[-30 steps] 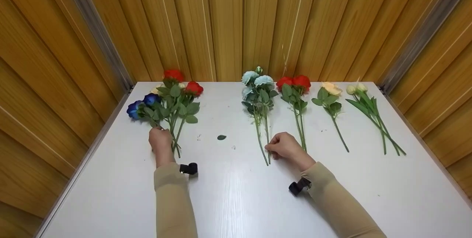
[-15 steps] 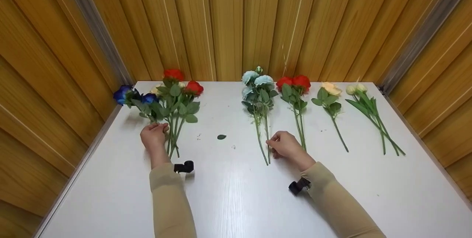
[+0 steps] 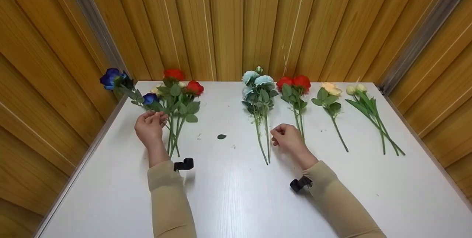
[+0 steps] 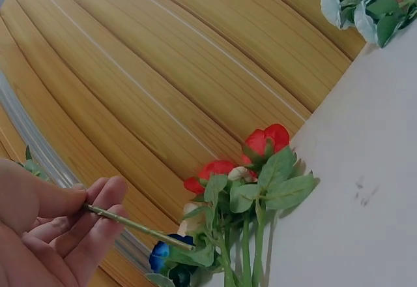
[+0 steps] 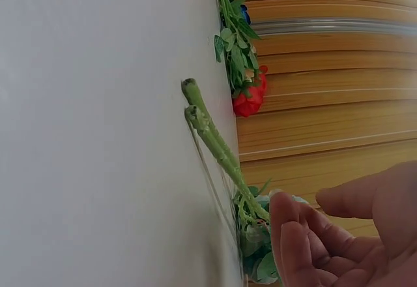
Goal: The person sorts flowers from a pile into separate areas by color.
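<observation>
My left hand (image 3: 150,129) pinches the stem of a blue rose (image 3: 111,79) between thumb and fingers, over the left side of the table. The bloom leans left past the table edge; in the left wrist view the stem end (image 4: 140,227) sticks out beyond the fingers. Behind that hand lies a bunch with red roses (image 3: 194,88) and a second blue rose (image 3: 150,99). My right hand (image 3: 289,138) holds nothing, its fingers loosely bent, just right of the pale blue flowers' stems (image 3: 268,145). In the right wrist view, thumb and forefinger stand apart.
Along the back of the white table (image 3: 236,193) lie pale blue flowers (image 3: 263,80), red roses (image 3: 301,82), a peach rose (image 3: 332,89) and white tulips (image 3: 356,89). A loose leaf (image 3: 221,137) lies mid-table. Wood-patterned walls (image 3: 225,27) enclose the back and sides.
My left hand has lifted one blue rose up and to the left, away from the bunch. My right hand has drawn slightly back from the pale blue flowers' stems.
</observation>
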`<state>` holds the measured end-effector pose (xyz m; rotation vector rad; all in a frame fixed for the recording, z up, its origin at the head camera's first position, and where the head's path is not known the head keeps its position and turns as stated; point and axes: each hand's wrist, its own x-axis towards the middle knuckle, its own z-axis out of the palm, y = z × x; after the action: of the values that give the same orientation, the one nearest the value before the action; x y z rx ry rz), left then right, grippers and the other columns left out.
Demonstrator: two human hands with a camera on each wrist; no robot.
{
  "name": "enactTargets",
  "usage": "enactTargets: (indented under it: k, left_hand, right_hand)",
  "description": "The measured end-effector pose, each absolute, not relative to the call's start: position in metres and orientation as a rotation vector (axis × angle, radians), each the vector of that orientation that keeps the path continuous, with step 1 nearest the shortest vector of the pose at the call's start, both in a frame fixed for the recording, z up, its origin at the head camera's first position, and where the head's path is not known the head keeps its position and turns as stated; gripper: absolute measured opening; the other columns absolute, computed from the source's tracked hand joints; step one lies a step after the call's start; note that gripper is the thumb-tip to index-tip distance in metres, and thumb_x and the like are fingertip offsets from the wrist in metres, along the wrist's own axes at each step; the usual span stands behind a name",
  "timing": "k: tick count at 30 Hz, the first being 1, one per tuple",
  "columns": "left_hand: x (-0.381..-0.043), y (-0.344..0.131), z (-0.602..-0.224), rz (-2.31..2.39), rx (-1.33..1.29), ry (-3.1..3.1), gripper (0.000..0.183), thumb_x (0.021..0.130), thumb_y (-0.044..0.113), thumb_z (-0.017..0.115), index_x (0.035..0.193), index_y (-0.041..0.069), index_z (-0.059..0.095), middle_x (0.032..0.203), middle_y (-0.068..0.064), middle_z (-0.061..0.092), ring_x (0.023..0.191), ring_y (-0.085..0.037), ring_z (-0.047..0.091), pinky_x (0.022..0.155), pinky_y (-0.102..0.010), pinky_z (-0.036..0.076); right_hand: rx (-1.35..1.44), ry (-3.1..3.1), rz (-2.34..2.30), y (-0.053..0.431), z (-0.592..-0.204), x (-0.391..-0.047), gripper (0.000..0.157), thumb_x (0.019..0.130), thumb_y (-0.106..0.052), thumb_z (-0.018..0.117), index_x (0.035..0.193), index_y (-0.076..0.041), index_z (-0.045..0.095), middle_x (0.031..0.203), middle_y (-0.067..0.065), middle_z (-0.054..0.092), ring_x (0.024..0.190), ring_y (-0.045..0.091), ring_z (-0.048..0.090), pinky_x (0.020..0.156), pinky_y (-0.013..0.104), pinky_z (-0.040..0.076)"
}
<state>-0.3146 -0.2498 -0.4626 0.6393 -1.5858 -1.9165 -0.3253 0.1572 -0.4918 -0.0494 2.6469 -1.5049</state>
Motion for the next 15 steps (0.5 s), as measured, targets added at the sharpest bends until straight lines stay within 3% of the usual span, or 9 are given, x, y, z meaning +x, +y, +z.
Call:
enactTargets:
  k: [3, 8, 11, 15]
  left_hand:
    - [-0.313, -0.241, -0.454, -1.930, 0.580, -1.607, 0.023, 0.101, 0.003, 0.062, 0.122, -0.008, 0.059, 0.088, -0.004, 0.074, 0.068, -0.004, 0.073, 0.072, -0.021, 0.062]
    - [-0.314, -0.223, -0.440, -2.020, 0.546, -1.729, 0.028, 0.102, 0.005, 0.063, 0.128, -0.005, 0.060, 0.112, -0.021, 0.075, 0.076, -0.007, 0.075, 0.081, -0.026, 0.064]
    - [-0.316, -0.210, -0.433, -2.086, 0.530, -1.831, 0.031, 0.102, 0.006, 0.062, 0.132, -0.002, 0.059, 0.121, -0.022, 0.074, 0.082, -0.009, 0.076, 0.083, -0.027, 0.064]
    - [-0.317, -0.187, -0.428, -2.154, 0.434, -1.924, 0.031, 0.102, 0.006, 0.063, 0.131, -0.002, 0.058, 0.118, -0.020, 0.075, 0.085, -0.011, 0.078, 0.080, -0.025, 0.064]
  right_hand:
    - [-0.070, 2.657, -1.547, 0.156, -0.489, -0.325, 0.021, 0.101, -0.015, 0.064, 0.105, 0.005, 0.071, 0.083, 0.011, 0.074, 0.066, 0.010, 0.069, 0.059, 0.021, 0.053]
    - [-0.093, 2.653, -1.612, 0.151, -0.486, -0.322, 0.022, 0.101, -0.017, 0.066, 0.107, 0.003, 0.073, 0.088, 0.012, 0.076, 0.069, 0.009, 0.070, 0.064, 0.020, 0.055]
    - [-0.118, 2.623, -1.663, 0.148, -0.484, -0.319, 0.022, 0.101, -0.017, 0.066, 0.107, 0.002, 0.073, 0.090, 0.012, 0.076, 0.070, 0.009, 0.070, 0.065, 0.021, 0.055]
    - [-0.162, 2.565, -1.733, 0.142, -0.484, -0.316, 0.022, 0.101, -0.015, 0.066, 0.106, 0.006, 0.072, 0.089, 0.014, 0.076, 0.070, 0.011, 0.072, 0.066, 0.022, 0.057]
